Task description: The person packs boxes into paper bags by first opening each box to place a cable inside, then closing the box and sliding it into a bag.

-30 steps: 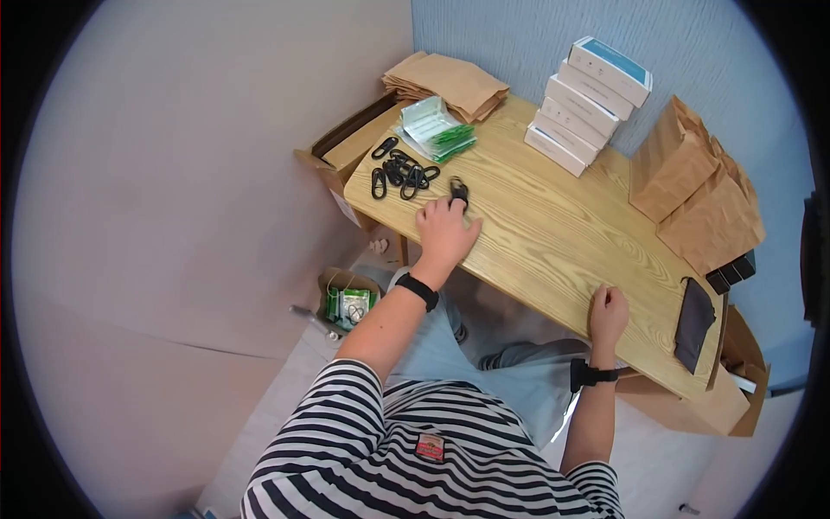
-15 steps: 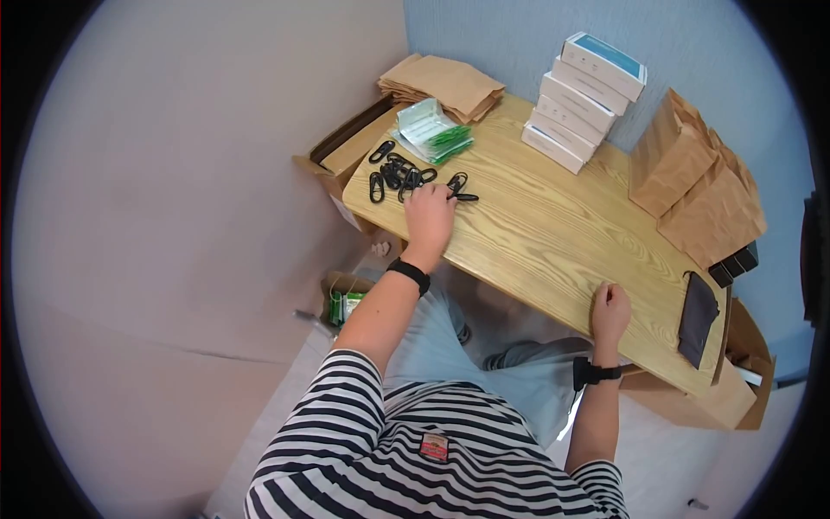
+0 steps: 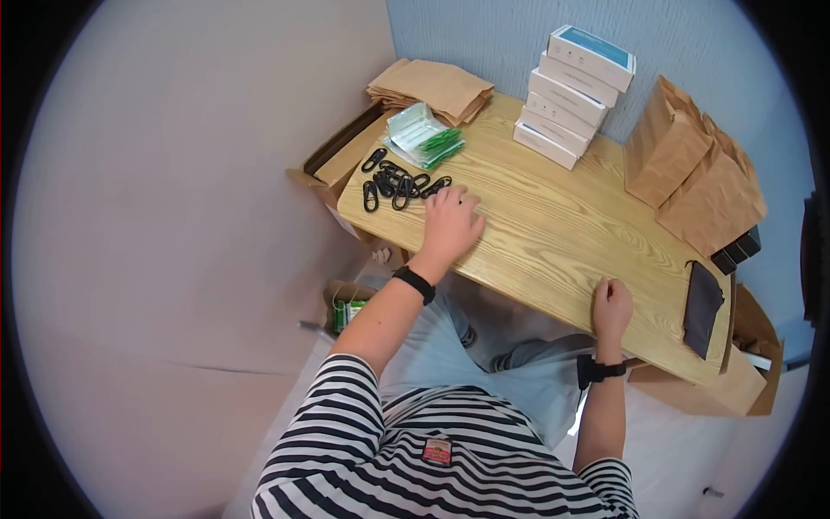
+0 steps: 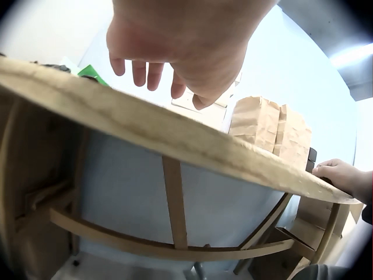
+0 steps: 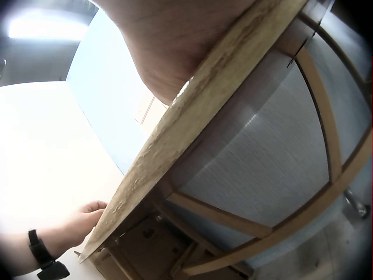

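Observation:
A heap of coiled black cables (image 3: pixel 396 185) lies at the table's left end. In the head view, my left hand (image 3: pixel 451 227) is over the table just right of the heap. Its fingertips are right at one black cable (image 3: pixel 438 186) on the heap's edge and partly cover it. The left wrist view shows the fingers of the left hand (image 4: pixel 175 52) hanging down, slightly bent and spread, gripping nothing. My right hand (image 3: pixel 612 310) rests at the table's front edge, fingers loosely curled, holding nothing visible.
Behind the cables are green-and-clear packets (image 3: pixel 424 138) and flat brown paper bags (image 3: pixel 432 85). White boxes (image 3: pixel 566 108) are stacked at the back. Standing paper bags (image 3: pixel 692 164), small black boxes (image 3: pixel 737 251) and a dark pouch (image 3: pixel 702 309) are on the right. An open carton (image 3: pixel 324 169) adjoins the left end.
My left hand first moved left from the single cable onto the heap, then back a little to the right. That cable now lies closer to the heap. The right hand stays put; the head view shifted slightly.

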Available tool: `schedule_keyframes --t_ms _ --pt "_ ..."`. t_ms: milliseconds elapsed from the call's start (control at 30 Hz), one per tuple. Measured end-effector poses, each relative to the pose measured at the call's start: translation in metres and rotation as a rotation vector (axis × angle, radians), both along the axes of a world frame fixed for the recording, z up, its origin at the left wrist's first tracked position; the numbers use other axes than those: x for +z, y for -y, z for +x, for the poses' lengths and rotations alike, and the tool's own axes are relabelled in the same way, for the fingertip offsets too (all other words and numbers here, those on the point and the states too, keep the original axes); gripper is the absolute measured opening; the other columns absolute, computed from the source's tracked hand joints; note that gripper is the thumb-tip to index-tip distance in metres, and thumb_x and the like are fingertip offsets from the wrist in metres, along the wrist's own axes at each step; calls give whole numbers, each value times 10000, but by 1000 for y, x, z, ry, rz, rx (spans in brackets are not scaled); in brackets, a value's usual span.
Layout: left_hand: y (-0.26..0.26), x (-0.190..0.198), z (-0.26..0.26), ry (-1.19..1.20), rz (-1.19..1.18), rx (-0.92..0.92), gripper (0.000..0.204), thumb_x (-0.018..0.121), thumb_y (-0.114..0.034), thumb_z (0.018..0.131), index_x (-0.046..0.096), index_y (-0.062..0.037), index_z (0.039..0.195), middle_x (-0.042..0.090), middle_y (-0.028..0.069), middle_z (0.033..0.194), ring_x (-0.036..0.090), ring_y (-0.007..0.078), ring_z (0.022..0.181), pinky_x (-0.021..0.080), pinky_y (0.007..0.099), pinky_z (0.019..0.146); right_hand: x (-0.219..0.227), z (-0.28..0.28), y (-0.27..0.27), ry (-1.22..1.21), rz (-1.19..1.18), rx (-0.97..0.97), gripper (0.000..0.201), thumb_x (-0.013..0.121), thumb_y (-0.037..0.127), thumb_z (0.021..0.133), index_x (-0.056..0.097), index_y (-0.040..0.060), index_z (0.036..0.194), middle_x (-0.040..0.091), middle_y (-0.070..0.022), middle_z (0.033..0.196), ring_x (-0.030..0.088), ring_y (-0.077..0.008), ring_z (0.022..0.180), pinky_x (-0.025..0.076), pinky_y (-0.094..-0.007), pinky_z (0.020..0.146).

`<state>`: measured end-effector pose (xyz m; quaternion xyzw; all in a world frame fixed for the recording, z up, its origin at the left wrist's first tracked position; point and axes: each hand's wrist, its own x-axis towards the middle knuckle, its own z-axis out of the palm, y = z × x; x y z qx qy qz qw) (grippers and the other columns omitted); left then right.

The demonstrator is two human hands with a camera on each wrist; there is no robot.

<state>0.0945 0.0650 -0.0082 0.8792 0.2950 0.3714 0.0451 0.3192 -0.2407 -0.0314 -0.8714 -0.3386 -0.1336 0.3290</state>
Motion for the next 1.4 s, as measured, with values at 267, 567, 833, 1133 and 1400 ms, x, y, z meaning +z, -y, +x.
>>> schedule_keyframes --t_ms 267,567,833,1133,1400 --pt "-87 53 -5 -126 -73 334 660 816 -374 767 624 -111 1342 621 133 1278 567 328 1209 444 500 979 -3 3 -1 28 -6 -23 308 646 241 956 639 6 757 640 -183 749 600 -386 737 461 -490 682" --pt "-134 53 33 -587 -114 368 727 797 -470 769 588 -142 1383 683 129 1213 616 315 1190 431 494 1024 -1 1 -2 5 -25 -17 297 648 216 951 610 9 742 614 -178 730 583 -375 725 451 -479 673" --pt "-173 6 46 -463 6 317 142 613 -151 894 693 -78 986 743 135 889 741 321 850 566 445 742 -2 1 -4 -5 -9 -25 289 650 212 955 609 10 751 604 -175 722 577 -366 708 447 -470 662" --pt "-135 24 46 -292 115 140 92 618 -94 860 703 -68 839 727 141 763 740 307 731 578 421 638 2 -3 -5 -26 8 -18 297 642 220 964 616 -2 768 599 -181 706 573 -365 686 447 -463 654" --pt "-18 50 75 -78 -104 55 85 593 -96 873 658 -42 878 710 184 765 724 354 720 579 459 656 19 10 -7 -402 -100 103 374 661 355 970 702 -16 990 708 -193 873 676 -288 810 524 -390 755"
